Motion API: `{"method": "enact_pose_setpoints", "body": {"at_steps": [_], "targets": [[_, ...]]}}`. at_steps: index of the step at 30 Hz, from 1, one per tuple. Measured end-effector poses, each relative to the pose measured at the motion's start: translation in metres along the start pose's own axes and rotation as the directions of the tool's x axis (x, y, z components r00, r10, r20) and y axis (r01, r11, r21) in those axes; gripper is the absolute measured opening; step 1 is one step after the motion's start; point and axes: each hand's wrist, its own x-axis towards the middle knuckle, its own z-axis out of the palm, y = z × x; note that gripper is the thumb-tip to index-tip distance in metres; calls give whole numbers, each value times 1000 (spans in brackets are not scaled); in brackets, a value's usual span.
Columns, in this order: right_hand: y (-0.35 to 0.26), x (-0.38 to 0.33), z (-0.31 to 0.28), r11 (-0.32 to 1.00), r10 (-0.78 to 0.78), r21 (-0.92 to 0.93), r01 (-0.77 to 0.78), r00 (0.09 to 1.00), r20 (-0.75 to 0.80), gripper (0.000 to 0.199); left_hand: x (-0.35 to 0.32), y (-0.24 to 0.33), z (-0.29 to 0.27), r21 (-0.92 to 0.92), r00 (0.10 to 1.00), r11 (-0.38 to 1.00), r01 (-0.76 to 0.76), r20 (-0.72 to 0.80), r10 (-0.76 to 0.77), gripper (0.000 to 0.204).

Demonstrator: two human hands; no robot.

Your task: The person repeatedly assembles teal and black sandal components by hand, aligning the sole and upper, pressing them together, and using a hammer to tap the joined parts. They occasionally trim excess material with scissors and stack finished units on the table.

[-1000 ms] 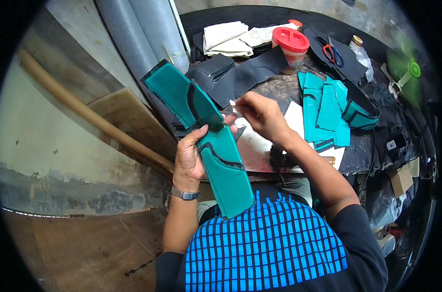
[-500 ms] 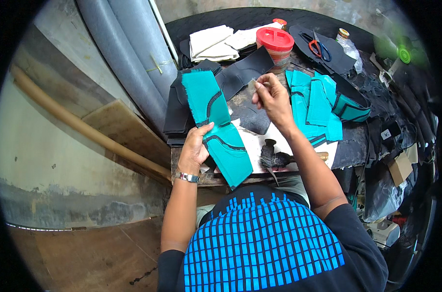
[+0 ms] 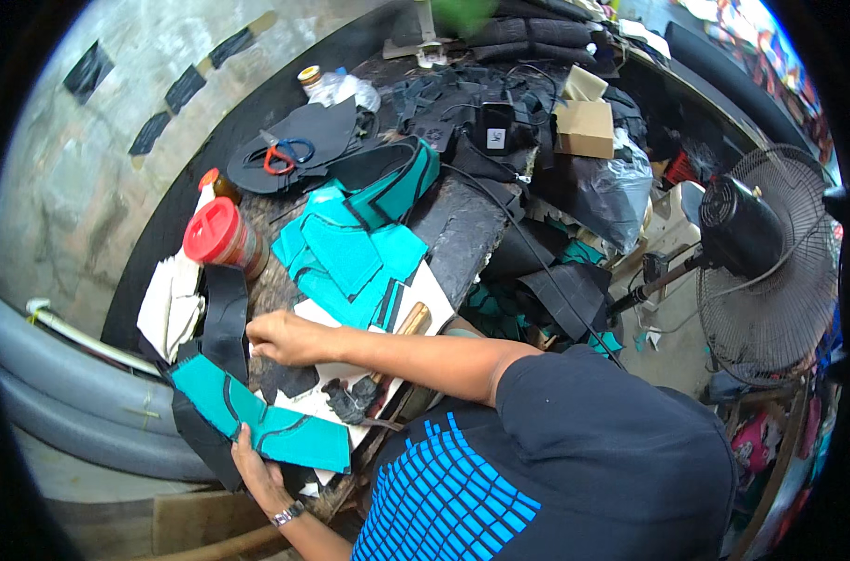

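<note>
Crowding the worktable (image 3: 462, 234) are one red-lidded jar (image 3: 217, 234) at 10 o'clock, one pair of scissors (image 3: 280, 154) at 11, and a stack of teal cut pieces (image 3: 350, 257). One teal-and-black panel (image 3: 257, 421) lies at 7 o'clock, gripped underneath by the left hand (image 3: 257, 472). The right hand (image 3: 285, 337) pinches closed just above it; what it holds, I cannot tell.

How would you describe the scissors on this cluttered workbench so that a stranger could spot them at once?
Start at the red-lidded jar near the bench's far left edge, then look beyond it to the dark, shoe-shaped piece of material lying flat. The scissors rest on top of it, closed. Their handle loops set them apart: one red, one blue, the only such pair among the black and teal cut pieces.
</note>
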Motion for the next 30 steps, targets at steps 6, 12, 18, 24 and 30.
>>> {"method": "enact_pose_setpoints", "body": {"at_steps": [6, 12, 18, 24, 30], "targets": [[-5, -6, -4, 953, 102, -300, -41, 977, 188, 30, 9, 3, -2, 33, 998, 998, 45, 38, -47, 31], [-4, -4, -1, 964, 120, -245, -107, 992, 42, 16, 2, 8, 2, 13, 999, 999, 45, 1, -45, 36], [-23, 1, -17, 939, 200, 235, -252, 954, 224, 14, 0, 4, 6, -228, 990, 973, 22, 143, 11, 29], [-43, 0, -12, 819, 268, 376, -433, 869, 416, 9, -4, 13, 15, -247, 987, 969, -15, 153, 54, 30], [-59, 0, 12, 899, 260, 229, -373, 877, 404, 13, -10, 21, 19, -283, 978, 959, 1, 200, 58, 28]]}}
